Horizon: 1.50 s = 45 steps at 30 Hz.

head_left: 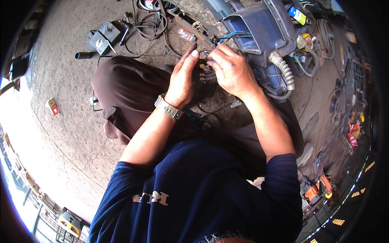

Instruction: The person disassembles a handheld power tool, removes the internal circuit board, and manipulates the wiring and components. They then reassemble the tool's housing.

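Looks like a roadside repair workshop. Bare concrete floor [60, 133], loose cables [150, 28], metal parts [103, 36] and a stripped grey housing [259, 28] scattered around.

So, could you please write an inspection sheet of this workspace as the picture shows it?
Surface: bare concrete floor, dusty.
Job's things: bundle of thin wires beside a grey plastic housing.
Clutter: small metal boxes, black tube, small red and yellow item.
Grippers: left hand and right hand both pinch the wires.
Cables: black leads looped on the floor; blue wire in the housing; ribbed hose.
Surroundings: orange tool, more parts at right.
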Each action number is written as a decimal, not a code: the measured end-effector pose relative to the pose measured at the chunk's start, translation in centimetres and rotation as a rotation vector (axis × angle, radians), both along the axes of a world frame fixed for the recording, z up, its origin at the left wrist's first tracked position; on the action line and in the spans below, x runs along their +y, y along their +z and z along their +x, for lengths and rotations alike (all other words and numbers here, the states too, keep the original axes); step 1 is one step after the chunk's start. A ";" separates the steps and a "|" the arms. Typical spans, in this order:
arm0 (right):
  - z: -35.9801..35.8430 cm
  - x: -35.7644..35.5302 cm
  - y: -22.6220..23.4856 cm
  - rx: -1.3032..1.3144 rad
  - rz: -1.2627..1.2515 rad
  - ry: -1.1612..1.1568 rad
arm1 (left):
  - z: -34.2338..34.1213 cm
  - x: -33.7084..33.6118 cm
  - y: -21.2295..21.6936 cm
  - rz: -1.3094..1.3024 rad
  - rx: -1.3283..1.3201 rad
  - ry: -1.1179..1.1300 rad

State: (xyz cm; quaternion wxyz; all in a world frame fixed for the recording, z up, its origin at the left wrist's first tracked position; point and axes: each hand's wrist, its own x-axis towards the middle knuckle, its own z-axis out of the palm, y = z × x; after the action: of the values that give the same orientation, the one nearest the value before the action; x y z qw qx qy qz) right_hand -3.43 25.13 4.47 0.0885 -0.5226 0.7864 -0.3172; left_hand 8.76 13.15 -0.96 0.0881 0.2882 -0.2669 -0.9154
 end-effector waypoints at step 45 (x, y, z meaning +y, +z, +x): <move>-3.0 -0.8 1.8 0.051 -0.025 0.033 | -0.3 -1.5 -0.4 0.109 0.157 0.251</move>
State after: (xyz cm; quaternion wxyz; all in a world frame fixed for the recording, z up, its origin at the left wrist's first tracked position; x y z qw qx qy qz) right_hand -6.42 24.29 6.24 0.0671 -0.5446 0.7755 -0.3122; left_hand 8.50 11.61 -1.31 0.2067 0.2509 -0.1711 -0.9301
